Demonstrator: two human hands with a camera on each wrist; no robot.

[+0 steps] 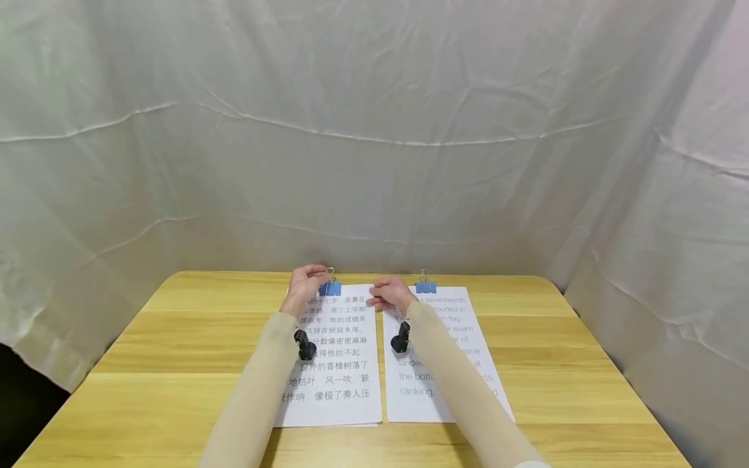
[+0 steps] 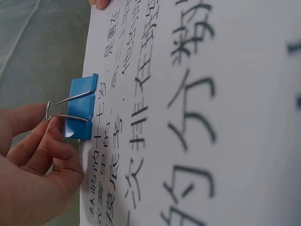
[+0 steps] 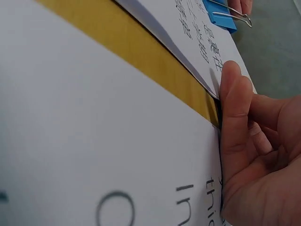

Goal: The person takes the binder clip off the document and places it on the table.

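The left sheet [image 1: 339,364] is printed in Chinese; I can make out 数像密麻麻, 香樟树落了 and 风一吹 on it. The right sheet [image 1: 427,390] is in English: "seventeenth", "fog", "exam", "the bottom" and "ranking" are readable, the rest sits under an arm.

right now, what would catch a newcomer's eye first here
Two printed paper stacks lie side by side on the wooden table, each held by a blue binder clip at its far edge. The left hand pinches the left clip by its wire handle; the right hand touches the Chinese-text stack.
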